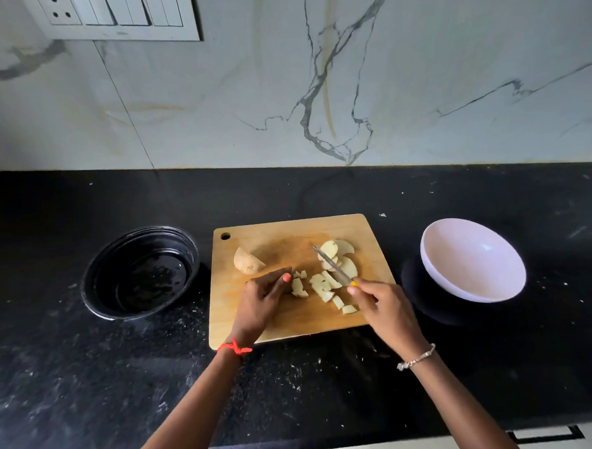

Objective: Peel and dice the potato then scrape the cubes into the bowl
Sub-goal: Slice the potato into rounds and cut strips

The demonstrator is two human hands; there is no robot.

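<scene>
Board: the wooden board (290, 233) lay flat on the black counter (89, 372), with a hanging hole in its far-left corner.
Potato half: one uncut half (248, 261) sat on the board's far-left part, apart from the rest.
Slices: a few overlapping slices (342, 251) lay on the board's far-right part, and the blade crossed over them.
Cubes: the cubes (322, 290) were loosely scattered from the board's middle toward its near-right edge, all on the wood.
Knife: the knife (331, 267) slanted over the board's right half, tip toward the far side. A bit of yellow handle showed at the fist.
Right hand: the right hand (383, 305) hung over the board's near-right edge, fingers wrapped close together round the handle, a bracelet on the wrist.
Left hand: the left hand (262, 294) was on the board's middle, just left of the cubes, knuckles up and fingers curled and bunched. The thumb tip was against the nearest pieces. From where I stood I couldn't tell whether it pinched one.
Bowl: the white bowl (472, 270) stood on the counter right of the board, apart from it.
Dish: a black dish (139, 270) stood just left of the board.
Wall: a veined marble wall (314, 86) rose beyond the board.
</scene>
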